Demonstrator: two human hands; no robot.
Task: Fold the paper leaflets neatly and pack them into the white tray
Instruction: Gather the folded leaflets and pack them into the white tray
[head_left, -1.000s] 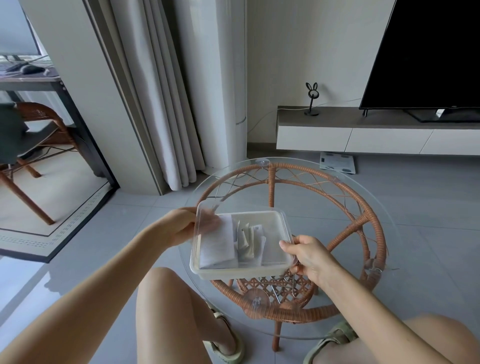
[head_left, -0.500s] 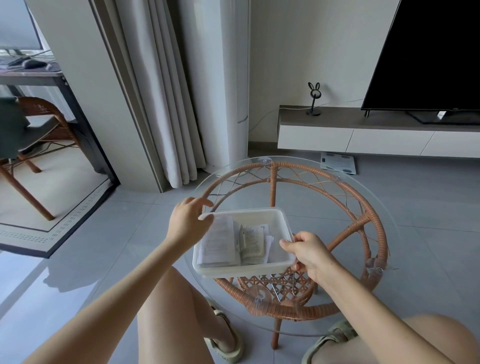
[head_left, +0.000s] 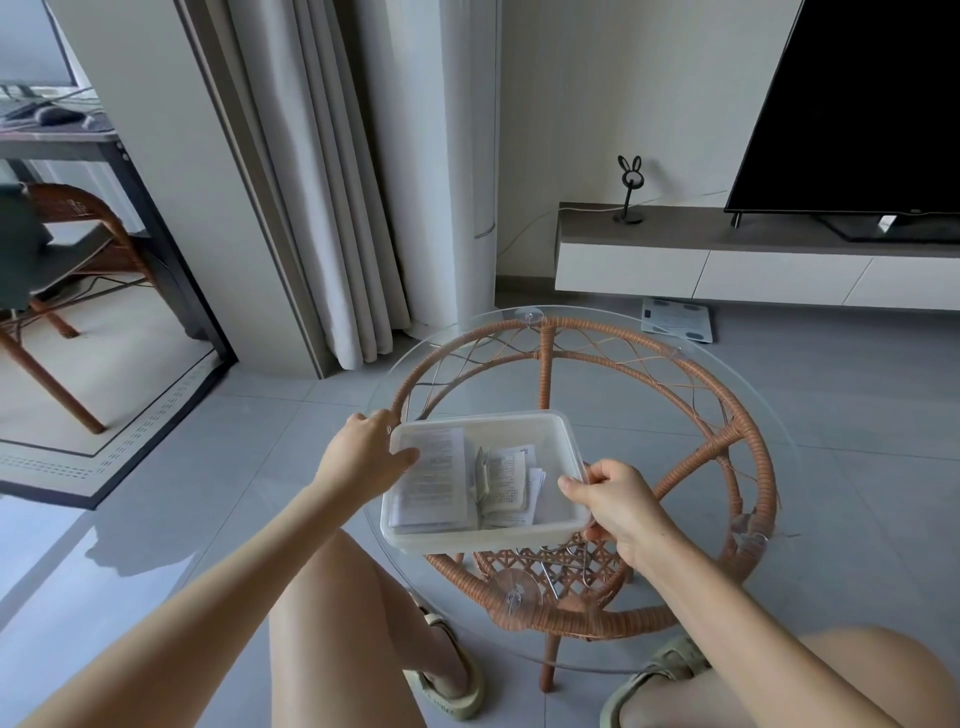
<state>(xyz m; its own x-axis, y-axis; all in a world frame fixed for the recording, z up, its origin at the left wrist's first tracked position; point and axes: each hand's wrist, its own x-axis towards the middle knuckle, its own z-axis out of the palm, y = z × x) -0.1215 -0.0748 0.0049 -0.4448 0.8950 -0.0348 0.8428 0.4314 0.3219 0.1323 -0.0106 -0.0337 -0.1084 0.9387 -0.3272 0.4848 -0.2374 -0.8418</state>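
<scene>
The white tray (head_left: 483, 541) sits on the near part of the round glass table (head_left: 769, 415). Inside it lie folded printed leaflets: a large one (head_left: 436, 480) on the left and smaller ones (head_left: 508, 480) to its right. A clear lid (head_left: 519, 431) lies flat over the tray. My left hand (head_left: 363, 457) grips the tray's far left corner, thumb on top of the lid. The tray's right rim is pinched by my right hand (head_left: 618, 504), thumb above and fingers below.
The glass top rests on a rattan ring frame (head_left: 727, 441). My knees and sandals are under the table's near edge. A curtain (head_left: 332, 208) hangs at the back left. A low TV cabinet (head_left: 727, 260) with a TV runs along the back right, with a scale (head_left: 675, 319) on the floor.
The clear lid, raised at its left side a second ago, has come down flat on the tray. My left hand moved from under the lid to the tray's left corner.
</scene>
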